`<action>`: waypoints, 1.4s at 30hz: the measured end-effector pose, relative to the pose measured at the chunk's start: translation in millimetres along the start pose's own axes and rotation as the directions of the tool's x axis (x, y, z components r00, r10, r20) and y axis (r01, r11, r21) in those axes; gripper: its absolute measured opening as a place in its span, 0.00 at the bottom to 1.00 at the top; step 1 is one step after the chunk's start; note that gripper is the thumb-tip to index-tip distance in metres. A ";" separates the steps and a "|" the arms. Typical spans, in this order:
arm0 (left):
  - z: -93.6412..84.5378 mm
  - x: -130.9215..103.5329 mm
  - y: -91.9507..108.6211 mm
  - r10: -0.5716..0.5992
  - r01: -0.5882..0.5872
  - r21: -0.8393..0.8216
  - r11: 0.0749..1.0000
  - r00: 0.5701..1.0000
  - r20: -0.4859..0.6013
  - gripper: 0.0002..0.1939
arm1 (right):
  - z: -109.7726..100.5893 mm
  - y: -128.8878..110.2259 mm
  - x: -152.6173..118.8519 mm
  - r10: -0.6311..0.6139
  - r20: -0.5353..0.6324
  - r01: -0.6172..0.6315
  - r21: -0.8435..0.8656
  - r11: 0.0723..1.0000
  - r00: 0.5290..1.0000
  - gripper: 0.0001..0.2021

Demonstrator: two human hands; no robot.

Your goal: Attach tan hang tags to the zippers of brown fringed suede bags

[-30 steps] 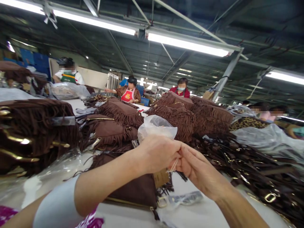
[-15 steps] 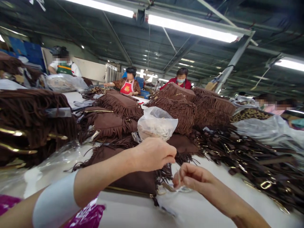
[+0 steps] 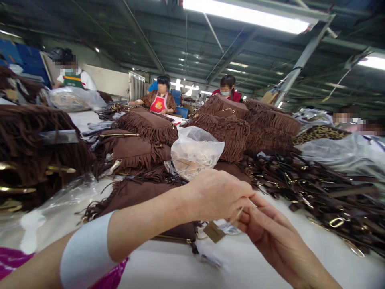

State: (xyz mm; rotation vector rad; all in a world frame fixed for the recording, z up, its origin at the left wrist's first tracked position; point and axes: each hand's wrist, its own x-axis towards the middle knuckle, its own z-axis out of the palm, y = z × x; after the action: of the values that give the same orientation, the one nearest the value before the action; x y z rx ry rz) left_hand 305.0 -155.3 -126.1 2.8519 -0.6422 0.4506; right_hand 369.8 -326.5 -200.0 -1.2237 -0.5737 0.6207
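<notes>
Thin pale string [image 3: 241, 211] pinched in right hand's [image 3: 269, 224] fingertips, above the white surface [image 3: 162, 267]. Left hand [image 3: 221, 194] curled against them; its grip hidden, cannot tell. Step looks like working the string; next move seems to call for fine fingertip control. Small tan card tag [image 3: 214, 232], 8 o'clock. Brown fringed bag [image 3: 135, 194], 9. Dark strap heap [image 3: 315, 196], 3. Co-worker in red apron [image 3: 159, 105], 11; white tube light [image 3: 246, 15], 12.

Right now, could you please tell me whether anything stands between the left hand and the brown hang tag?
Nothing visible does: the brown hang tag shows unobstructed below the left hand in this view; the right hand meets the left at a pale string.
</notes>
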 end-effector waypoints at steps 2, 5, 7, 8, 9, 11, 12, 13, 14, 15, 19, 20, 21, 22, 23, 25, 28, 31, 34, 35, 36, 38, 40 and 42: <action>0.4 4.5 2.0 -0.009 0.009 0.010 1.000 1.000 0.012 0.11 | -1.4 -1.7 -3.3 0.093 0.022 -0.094 0.078 0.992 0.995 0.16; 12.2 2.4 -1.5 0.017 -0.017 -0.024 1.000 1.000 0.020 0.13 | -14.0 -0.3 -7.4 0.099 -0.007 -0.099 -0.134 0.986 0.995 0.16; 28.2 -6.7 -8.3 -0.001 0.004 -0.084 0.996 0.999 0.037 0.14 | -27.3 4.6 -8.3 0.074 -0.022 -0.077 -0.357 0.931 0.997 0.17; 38.3 -13.2 -12.6 -0.025 0.032 -0.120 0.992 0.998 0.056 0.13 | -33.8 8.6 -8.1 0.055 -0.017 -0.057 -0.451 0.891 0.998 0.18; 49.5 -20.5 -17.3 -0.047 0.060 -0.152 0.987 0.995 0.083 0.11 | -39.3 13.8 -7.4 0.042 0.001 -0.035 -0.526 0.850 0.999 0.17; 73.2 -35.9 -27.0 -0.072 0.103 -0.182 0.978 0.983 0.170 0.05 | -46.1 27.5 -5.1 0.021 0.070 0.028 -0.634 0.773 0.997 0.16; 84.6 -43.2 -31.5 -0.081 0.120 -0.176 0.977 0.973 0.217 0.04 | -46.8 35.7 -3.7 0.024 0.112 0.059 -0.675 0.736 0.993 0.15; 94.8 -49.6 -35.5 -0.089 0.132 -0.161 0.978 0.964 0.252 0.06 | -45.7 44.3 -2.4 0.035 0.151 0.084 -0.712 0.697 0.988 0.14; 103.3 -55.0 -38.9 -0.098 0.141 -0.143 0.980 0.956 0.276 0.08 | -43.2 53.0 -1.1 0.054 0.184 0.104 -0.747 0.656 0.981 0.13; 109.9 -59.3 -41.6 -0.110 0.152 -0.127 0.980 0.951 0.287 0.09 | -39.4 61.2 0.0 0.072 0.208 0.122 -0.780 0.614 0.975 0.11; 117.9 -67.4 -45.5 -0.145 0.186 -0.124 0.975 0.949 0.281 0.08 | -22.9 83.0 5.4 0.154 0.278 0.194 -0.890 0.413 0.948 0.07; 117.2 -68.0 -45.5 -0.154 0.196 -0.128 0.972 0.948 0.279 0.08 | -20.5 85.4 7.2 0.163 0.298 0.223 -0.904 0.364 0.941 0.08; 116.2 -68.4 -45.5 -0.158 0.201 -0.132 0.971 0.947 0.279 0.07 | -19.3 87.0 9.0 0.164 0.317 0.254 -0.913 0.320 0.934 0.09; 115.4 -68.7 -45.5 -0.156 0.201 -0.139 0.970 0.947 0.279 0.06 | -19.1 88.2 10.7 0.158 0.336 0.284 -0.917 0.282 0.928 0.09; 114.9 -68.9 -45.7 -0.152 0.198 -0.146 0.969 0.948 0.279 0.04 | -19.8 89.1 12.1 0.151 0.351 0.310 -0.919 0.243 0.924 0.09; 115.1 -69.1 -46.4 -0.149 0.195 -0.154 0.968 0.951 0.272 0.03 | -22.5 91.5 13.3 0.145 0.371 0.356 -0.927 0.119 0.917 0.10; 117.5 -68.0 -47.5 -0.185 0.224 -0.140 0.965 0.952 0.245 0.08 | -26.8 97.0 11.3 0.120 0.406 0.420 -0.897 -0.137 0.906 0.10; 120.0 -65.5 -48.3 -0.217 0.244 -0.114 0.963 0.954 0.206 0.09 | -31.5 100.3 8.1 0.033 0.461 0.454 -0.854 -0.255 0.887 0.10; 121.9 -62.9 -49.9 -0.169 0.185 -0.223 0.957 0.981 0.093 0.10 | -38.6 96.2 8.6 -0.077 0.494 0.464 -0.851 -0.246 0.866 0.12; 122.4 -62.0 -50.7 -0.155 0.164 -0.289 0.943 0.987 0.053 0.13 | -41.0 93.4 9.7 -0.100 0.500 0.467 -0.851 -0.239 0.860 0.13; 123.0 -60.9 -51.7 -0.153 0.153 -0.354 0.923 0.988 0.029 0.15 | -43.1 90.5 11.1 -0.110 0.502 0.469 -0.853 -0.232 0.858 0.13; 124.2 -57.7 -53.6 -0.171 0.183 -0.429 0.885 0.983 0.067 0.14 | -45.5 85.4 14.3 -0.090 0.503 0.477 -0.853 -0.212 0.860 0.14; 125.3 -53.0 -54.8 -0.197 0.253 -0.403 0.880 0.965 0.176 0.08 | -45.4 83.0 17.1 -0.049 0.500 0.484 -0.856 -0.183 0.865 0.14; 125.9 -47.6 -54.7 -0.223 0.303 -0.337 0.891 0.940 0.257 0.08 | -44.2 82.9 19.3 -0.023 0.482 0.475 -0.870 -0.129 0.876 0.14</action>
State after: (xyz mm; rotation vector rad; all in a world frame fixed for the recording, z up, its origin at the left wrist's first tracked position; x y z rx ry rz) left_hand 320.0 -118.6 -265.8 2.5792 -0.3152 -0.0234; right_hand 403.9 -324.4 -289.6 -2.3799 -1.7789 -0.1934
